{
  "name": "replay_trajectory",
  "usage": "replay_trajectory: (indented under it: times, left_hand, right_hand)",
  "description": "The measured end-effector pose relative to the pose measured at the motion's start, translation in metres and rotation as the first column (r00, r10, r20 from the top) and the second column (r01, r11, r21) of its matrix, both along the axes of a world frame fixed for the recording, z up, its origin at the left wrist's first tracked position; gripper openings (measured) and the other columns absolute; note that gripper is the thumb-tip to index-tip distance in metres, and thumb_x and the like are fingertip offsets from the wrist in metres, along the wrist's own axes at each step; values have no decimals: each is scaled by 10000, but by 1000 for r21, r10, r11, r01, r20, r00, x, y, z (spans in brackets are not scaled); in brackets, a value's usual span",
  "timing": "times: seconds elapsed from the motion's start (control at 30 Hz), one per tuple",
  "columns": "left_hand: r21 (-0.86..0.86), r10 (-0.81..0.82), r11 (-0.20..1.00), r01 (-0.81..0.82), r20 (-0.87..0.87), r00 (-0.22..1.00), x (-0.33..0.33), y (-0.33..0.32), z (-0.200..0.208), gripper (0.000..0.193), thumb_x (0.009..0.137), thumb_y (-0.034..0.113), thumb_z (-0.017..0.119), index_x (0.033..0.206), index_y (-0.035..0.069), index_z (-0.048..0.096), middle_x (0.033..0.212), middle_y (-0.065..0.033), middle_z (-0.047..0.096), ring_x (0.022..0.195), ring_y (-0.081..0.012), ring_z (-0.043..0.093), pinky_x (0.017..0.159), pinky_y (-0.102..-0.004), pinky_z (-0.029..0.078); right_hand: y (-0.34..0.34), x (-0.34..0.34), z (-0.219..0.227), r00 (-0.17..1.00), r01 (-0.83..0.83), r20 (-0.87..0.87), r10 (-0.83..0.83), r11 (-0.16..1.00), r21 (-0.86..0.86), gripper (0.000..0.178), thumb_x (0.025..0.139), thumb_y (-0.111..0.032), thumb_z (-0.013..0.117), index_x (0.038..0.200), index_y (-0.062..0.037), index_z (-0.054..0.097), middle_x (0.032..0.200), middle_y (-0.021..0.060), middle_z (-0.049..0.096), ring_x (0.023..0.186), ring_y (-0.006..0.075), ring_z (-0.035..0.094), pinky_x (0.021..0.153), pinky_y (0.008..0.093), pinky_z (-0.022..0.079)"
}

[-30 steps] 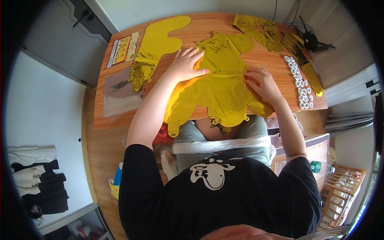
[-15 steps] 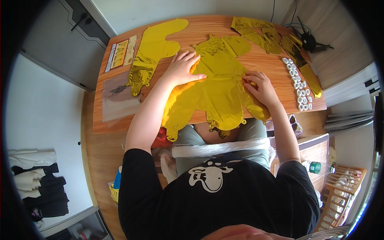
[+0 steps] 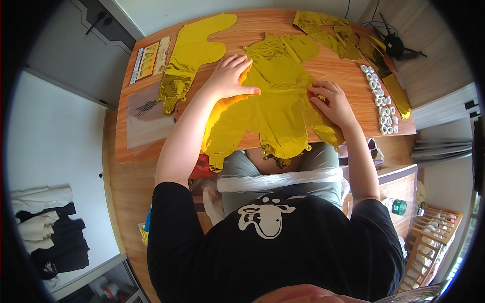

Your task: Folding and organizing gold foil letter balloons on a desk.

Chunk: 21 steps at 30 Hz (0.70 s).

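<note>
A flat, uninflated gold foil balloon (image 3: pixel 275 101) lies across the middle of the wooden table (image 3: pixel 136 151), its lower lobes hanging over the near edge above my lap. My left hand (image 3: pixel 230 78) lies palm down on the balloon's upper left part, fingers spread. My right hand (image 3: pixel 333 103) presses its right side, fingers bent on the foil. Neither hand grips anything.
Another flat gold balloon (image 3: pixel 189 58) lies at the far left, more crumpled gold foil (image 3: pixel 333 33) at the far right. A printed card (image 3: pixel 149 60) and clear plastic bag (image 3: pixel 146 118) lie left. Several small white rings (image 3: pixel 381 103) line the right edge. A black cable device (image 3: pixel 391 45) sits far right.
The gold balloon has slid away from me, farther onto the table. Both hands moved with it, still pressing flat on the foil.
</note>
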<state>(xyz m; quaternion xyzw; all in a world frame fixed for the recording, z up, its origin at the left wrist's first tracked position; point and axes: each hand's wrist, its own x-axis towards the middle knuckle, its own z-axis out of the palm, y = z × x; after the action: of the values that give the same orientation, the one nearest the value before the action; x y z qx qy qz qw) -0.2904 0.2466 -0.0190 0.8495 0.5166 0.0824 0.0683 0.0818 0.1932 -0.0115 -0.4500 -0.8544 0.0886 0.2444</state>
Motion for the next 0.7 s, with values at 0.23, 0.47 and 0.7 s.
replay_trajectory:
  times: [0.23, 0.47, 0.7]
  left_hand:
    - [-9, -10, 1000, 10, 23, 1000, -3, 2, -2, 1139, 754, 817, 687, 1587, 102, 381, 1669, -146, 306, 1556, -333, 238, 1266, -500, 216]
    - [-22, -9, 1000, 10, 22, 1000, -4, 2, -2, 1147, 756, 819, 681, 1597, 106, 363, 1677, -141, 290, 1565, -330, 210, 1271, -498, 196]
    - [-44, -10, 999, 11, 20, 1000, -6, 2, -1, 1167, 758, 825, 675, 1609, 104, 332, 1689, -134, 263, 1576, -324, 177, 1278, -498, 176]
  right_hand:
    - [2, 2, -4, 1000, -13, -6, 13, 1000, -1, 311, 909, -159, 710, 1207, -76, 743, 1308, 109, 642, 1237, 313, 576, 1091, 436, 424]
    - [0, 1, 1, 999, -31, -32, 30, 999, -20, 315, 878, -135, 736, 1185, -66, 747, 1286, 106, 647, 1227, 312, 580, 1082, 430, 431]
    - [0, 1, 2, 999, -41, -33, 40, 999, -15, 333, 860, -152, 758, 1181, -65, 747, 1279, 105, 648, 1233, 316, 577, 1091, 434, 425]
